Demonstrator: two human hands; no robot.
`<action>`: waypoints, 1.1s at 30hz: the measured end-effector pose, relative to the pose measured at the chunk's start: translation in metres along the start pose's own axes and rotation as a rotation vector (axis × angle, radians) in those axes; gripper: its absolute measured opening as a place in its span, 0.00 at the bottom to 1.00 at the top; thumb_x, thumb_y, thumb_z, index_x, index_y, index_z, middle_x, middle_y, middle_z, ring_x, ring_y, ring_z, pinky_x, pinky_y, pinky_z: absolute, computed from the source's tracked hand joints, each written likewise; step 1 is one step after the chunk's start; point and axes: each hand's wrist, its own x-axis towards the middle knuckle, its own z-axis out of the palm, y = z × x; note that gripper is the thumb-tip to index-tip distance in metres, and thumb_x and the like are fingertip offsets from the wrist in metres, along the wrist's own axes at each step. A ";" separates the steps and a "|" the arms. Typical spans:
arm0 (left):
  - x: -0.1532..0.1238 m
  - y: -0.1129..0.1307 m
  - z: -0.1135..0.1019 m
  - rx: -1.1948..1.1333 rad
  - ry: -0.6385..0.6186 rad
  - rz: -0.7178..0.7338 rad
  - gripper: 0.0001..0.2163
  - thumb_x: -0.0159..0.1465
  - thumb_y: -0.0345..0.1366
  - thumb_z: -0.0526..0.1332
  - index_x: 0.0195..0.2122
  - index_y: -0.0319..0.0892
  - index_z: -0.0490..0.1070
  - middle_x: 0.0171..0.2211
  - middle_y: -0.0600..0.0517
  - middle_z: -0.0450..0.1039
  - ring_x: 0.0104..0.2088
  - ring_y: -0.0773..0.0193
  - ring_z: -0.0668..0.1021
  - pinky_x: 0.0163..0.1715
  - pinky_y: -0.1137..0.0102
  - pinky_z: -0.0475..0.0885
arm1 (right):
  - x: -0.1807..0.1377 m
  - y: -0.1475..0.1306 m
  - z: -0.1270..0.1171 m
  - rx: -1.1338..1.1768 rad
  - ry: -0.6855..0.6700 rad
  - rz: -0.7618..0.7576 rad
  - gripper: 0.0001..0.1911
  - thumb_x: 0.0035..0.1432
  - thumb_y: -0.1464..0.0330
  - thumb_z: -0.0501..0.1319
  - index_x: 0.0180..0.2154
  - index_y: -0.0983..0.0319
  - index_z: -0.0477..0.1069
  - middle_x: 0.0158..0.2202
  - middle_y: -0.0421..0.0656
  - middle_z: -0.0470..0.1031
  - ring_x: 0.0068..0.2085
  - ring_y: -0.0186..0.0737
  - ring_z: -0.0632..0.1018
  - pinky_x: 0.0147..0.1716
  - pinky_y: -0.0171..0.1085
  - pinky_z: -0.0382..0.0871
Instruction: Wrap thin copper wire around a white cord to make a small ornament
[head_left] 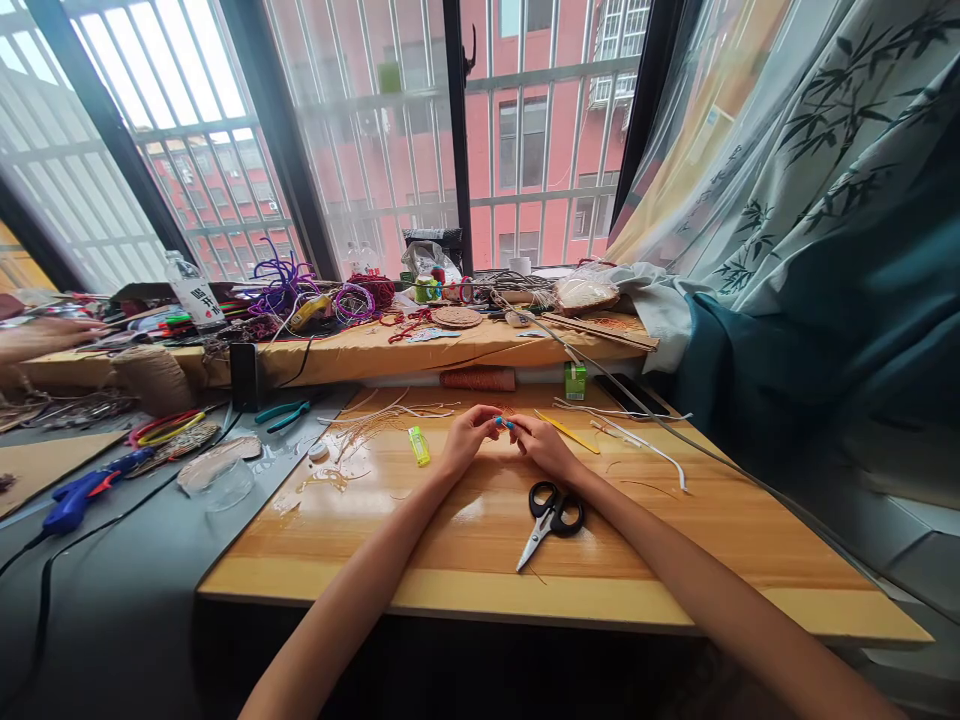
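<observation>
Above the middle of the wooden table, my left hand point(472, 435) and my right hand point(541, 443) meet with fingertips pinched close together. Between them show small bright blue pieces point(504, 423), too tiny for me to tell their kind. Thin brown cord point(510, 408) appears just behind the fingertips. Black-handled scissors point(551, 515) lie with blades parted below my right hand. A yellow flat tool point(568, 432) rests beside that hand, partly hidden by it. Left of my left hand is a yellow-green lighter point(418, 446).
White cords point(652, 450) lie to the right, and loose brown strands point(367, 425) to the left. A cone of brown thread point(478, 378) and a green box point(574, 380) stand behind. A blue glue gun point(90, 490) and pliers point(283, 414) are left. Another person's hand point(56, 338) reaches in.
</observation>
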 end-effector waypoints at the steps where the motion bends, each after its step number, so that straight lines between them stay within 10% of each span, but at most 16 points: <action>1: 0.000 0.000 0.000 -0.003 0.006 0.001 0.11 0.50 0.36 0.59 0.33 0.35 0.67 0.24 0.53 0.70 0.22 0.73 0.70 0.26 0.74 0.67 | 0.000 0.000 0.000 -0.025 0.004 -0.021 0.12 0.55 0.66 0.46 0.31 0.63 0.67 0.23 0.39 0.64 0.24 0.31 0.65 0.26 0.32 0.57; 19: 0.005 -0.013 -0.004 0.022 0.055 -0.065 0.08 0.49 0.37 0.59 0.24 0.36 0.65 0.19 0.55 0.68 0.18 0.73 0.69 0.21 0.74 0.67 | 0.002 -0.001 0.004 -0.136 -0.132 -0.081 0.11 0.56 0.70 0.44 0.25 0.63 0.60 0.25 0.41 0.64 0.29 0.33 0.65 0.31 0.33 0.56; 33: -0.004 0.002 0.001 0.456 0.027 0.050 0.06 0.55 0.36 0.53 0.26 0.39 0.64 0.22 0.55 0.66 0.25 0.71 0.68 0.27 0.76 0.62 | 0.005 0.008 0.000 0.065 -0.174 0.039 0.12 0.52 0.62 0.49 0.22 0.63 0.58 0.21 0.37 0.57 0.25 0.31 0.60 0.27 0.32 0.52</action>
